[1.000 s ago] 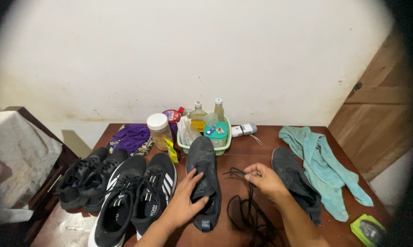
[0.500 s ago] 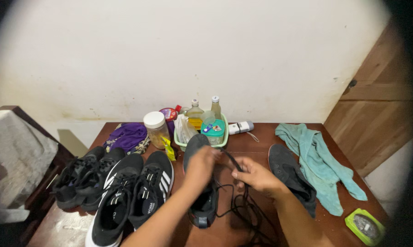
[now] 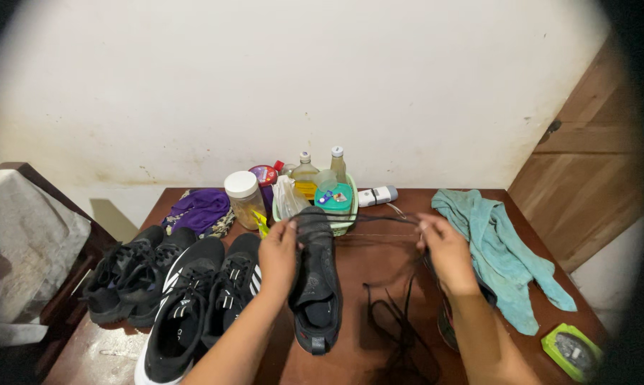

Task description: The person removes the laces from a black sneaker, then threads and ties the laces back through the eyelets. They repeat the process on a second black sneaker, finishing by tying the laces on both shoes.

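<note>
"What are the hands on?"

"A long black shoelace, stretched nearly level between them over the dark wooden table. The left hand has its fingers pinched shut on one end, just above the laceless dark grey shoe. The right hand is closed on the lace further along, well apart from the left, which is why that stretch is taut."

"And the rest of the lace?"

"It hangs from the right hand and lies in loose loops on the table, just right of the shoe."

"Is the shoe held?"

"No, it lies flat, toe toward the green plastic basket of bottles at the wall. Its mate is mostly hidden behind the right forearm."

"Anything else around?"

"Two black sneakers with white stripes sit side by side left of it, another black pair further left. A crumpled teal cloth lies to the right, a purple cloth at the back."
</note>
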